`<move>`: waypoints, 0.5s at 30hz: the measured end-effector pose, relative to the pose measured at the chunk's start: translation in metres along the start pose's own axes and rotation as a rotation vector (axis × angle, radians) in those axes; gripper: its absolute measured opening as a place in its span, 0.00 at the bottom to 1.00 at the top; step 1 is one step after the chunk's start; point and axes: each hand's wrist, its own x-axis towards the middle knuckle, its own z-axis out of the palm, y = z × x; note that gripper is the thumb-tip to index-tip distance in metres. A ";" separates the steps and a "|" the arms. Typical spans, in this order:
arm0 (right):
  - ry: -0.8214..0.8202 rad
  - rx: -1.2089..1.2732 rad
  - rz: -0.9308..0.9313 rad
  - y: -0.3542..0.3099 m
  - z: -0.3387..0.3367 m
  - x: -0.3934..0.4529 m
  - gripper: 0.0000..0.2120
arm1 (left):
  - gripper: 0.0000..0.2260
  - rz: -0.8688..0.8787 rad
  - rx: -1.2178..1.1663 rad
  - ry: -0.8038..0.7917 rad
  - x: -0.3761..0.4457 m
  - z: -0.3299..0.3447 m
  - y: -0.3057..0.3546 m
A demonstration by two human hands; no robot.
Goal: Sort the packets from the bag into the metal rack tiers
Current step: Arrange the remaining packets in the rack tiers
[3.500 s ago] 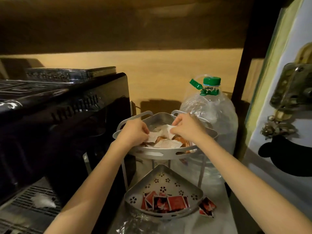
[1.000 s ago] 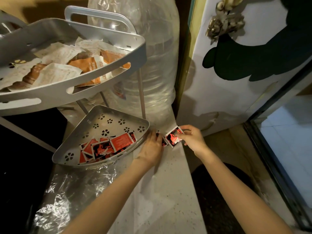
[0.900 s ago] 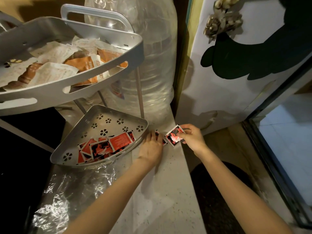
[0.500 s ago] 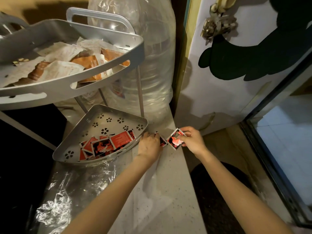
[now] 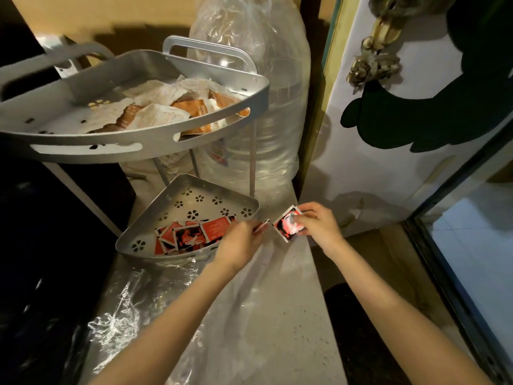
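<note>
Your right hand [image 5: 316,226] pinches a red-and-black packet [image 5: 287,225] by its right edge, flat face up, over the counter [image 5: 277,315]. Your left hand [image 5: 241,243] pinches a second, thinner-looking packet [image 5: 262,225], mostly hidden. The lower tray [image 5: 194,198] lies just left of both hands; left hand nearer. Matching red packets [image 5: 194,234] crowd its front. The upper tray [image 5: 138,140] holds pale and orange sachets [image 5: 155,112].

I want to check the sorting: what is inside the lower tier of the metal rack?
Red packets lie overlapping at the front of the lower tier; its back, with flower-shaped holes, is bare. The left hand covers the right front corner.
</note>
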 end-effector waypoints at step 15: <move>-0.093 -0.254 -0.177 -0.041 0.144 0.031 0.09 | 0.14 -0.214 0.014 0.164 -0.006 -0.075 -0.107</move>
